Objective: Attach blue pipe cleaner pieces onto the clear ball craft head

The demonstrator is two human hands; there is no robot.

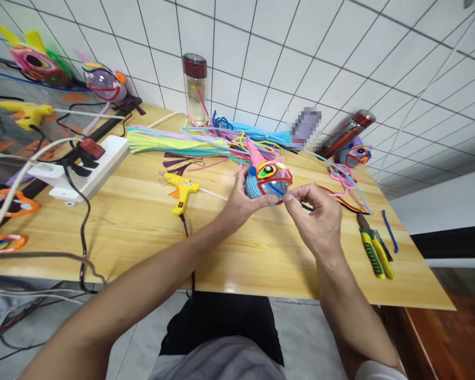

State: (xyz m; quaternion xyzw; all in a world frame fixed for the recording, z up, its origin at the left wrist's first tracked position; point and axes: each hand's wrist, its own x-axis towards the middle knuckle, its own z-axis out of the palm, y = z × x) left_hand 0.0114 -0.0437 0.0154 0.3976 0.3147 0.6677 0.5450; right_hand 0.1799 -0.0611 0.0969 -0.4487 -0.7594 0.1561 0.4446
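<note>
My left hand [241, 198] is wrapped round a clear ball figure [267, 182] decorated with pipe cleaners, holding it above the table. The figure has a blue coiled side, a pink horn, a yellow-green eye and red outlines. A dark blue pipe cleaner [277, 189] lies across its clear part. My right hand [314, 214] pinches at the near end of that blue pipe cleaner, thumb and forefinger together at the ball's right side. To the left, a yellow glue gun [183, 191] rests on the wooden table [237, 253].
Bundles of coloured pipe cleaners [178, 142] lie behind the ball. Yellow-green pliers [372, 248] and a blue pipe cleaner piece [390, 231] are at right. A white power strip [89, 169] with cables stands left. A bottle [196, 87] and a red flask [350, 132] are near the tiled wall.
</note>
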